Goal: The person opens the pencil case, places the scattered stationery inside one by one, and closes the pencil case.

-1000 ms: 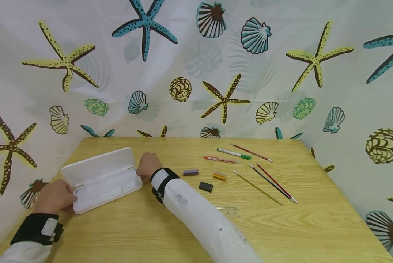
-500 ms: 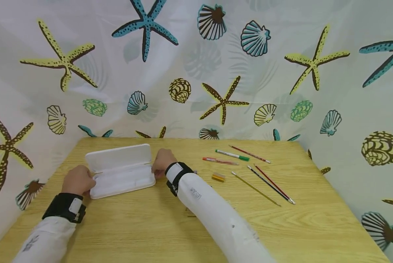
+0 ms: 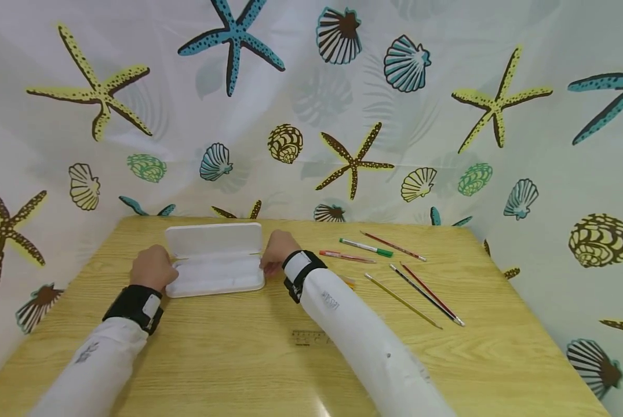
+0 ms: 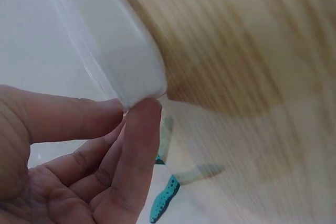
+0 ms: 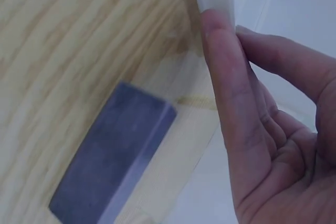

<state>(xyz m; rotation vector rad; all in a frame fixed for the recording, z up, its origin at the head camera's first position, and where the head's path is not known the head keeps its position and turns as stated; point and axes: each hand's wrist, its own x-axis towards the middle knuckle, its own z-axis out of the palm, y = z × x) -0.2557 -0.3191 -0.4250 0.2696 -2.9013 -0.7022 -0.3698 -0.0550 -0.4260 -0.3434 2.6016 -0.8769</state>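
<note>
A white pencil case (image 3: 214, 240) lies on the table at the left with its lid raised at the back and its inside showing. My left hand (image 3: 152, 267) pinches its left end; in the left wrist view the thumb and forefinger meet on the white wall. At the opposite end my right hand (image 3: 280, 249) pinches the case between thumb and forefinger. Close beside the right hand, a purple-grey block like an eraser (image 5: 110, 156) lies on the wood in the right wrist view; my hand and arm hide it from the head view.
A clear ruler (image 3: 311, 337) and a small orange block (image 3: 349, 282) are partly covered by my right arm. Further right lie a green marker (image 3: 365, 247), an orange-red pen (image 3: 348, 256), a yellow pencil (image 3: 402, 300) and several other pencils. A patterned cloth hangs behind the table.
Both hands have slid the pencil case to the right and slightly away from me, turning it nearly parallel to the table's back edge. The right arm now covers the small blocks.
</note>
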